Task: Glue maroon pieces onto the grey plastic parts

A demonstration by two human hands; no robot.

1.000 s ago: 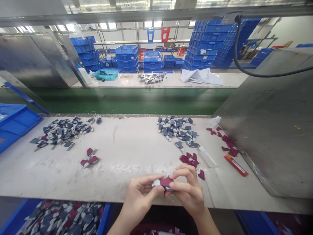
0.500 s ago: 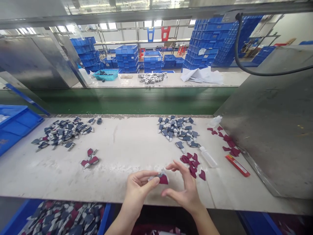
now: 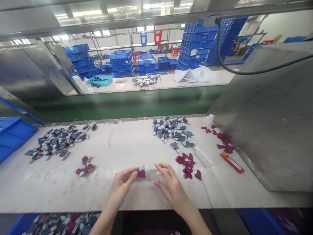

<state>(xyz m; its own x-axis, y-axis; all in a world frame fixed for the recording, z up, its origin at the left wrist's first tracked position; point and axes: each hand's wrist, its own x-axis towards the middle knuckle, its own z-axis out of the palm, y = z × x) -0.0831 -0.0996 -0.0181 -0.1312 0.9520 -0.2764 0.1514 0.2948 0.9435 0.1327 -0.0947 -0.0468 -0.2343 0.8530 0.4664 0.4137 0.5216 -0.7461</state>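
My left hand pinches a small grey part with a maroon face between thumb and fingers, low over the worktop. To its right, my right hand is open, thumb and fingers apart, with nothing visible between them. Loose maroon pieces lie just beyond it, beside a clear bottle on its side. Farther back is a heap of blue-grey parts. Left of my left hand sit a few maroon-faced parts, with a larger heap of blue-grey parts behind them.
At the right, more maroon pieces and a red-orange packet lie by a metal panel. A blue crate stands at the left edge. Below the worktop, a blue bin holds many parts. A green strip runs behind.
My left hand has moved left with the maroon-faced part. My right hand has also shifted left and stays open, the gap between it and the part wider. The view has turned slightly.
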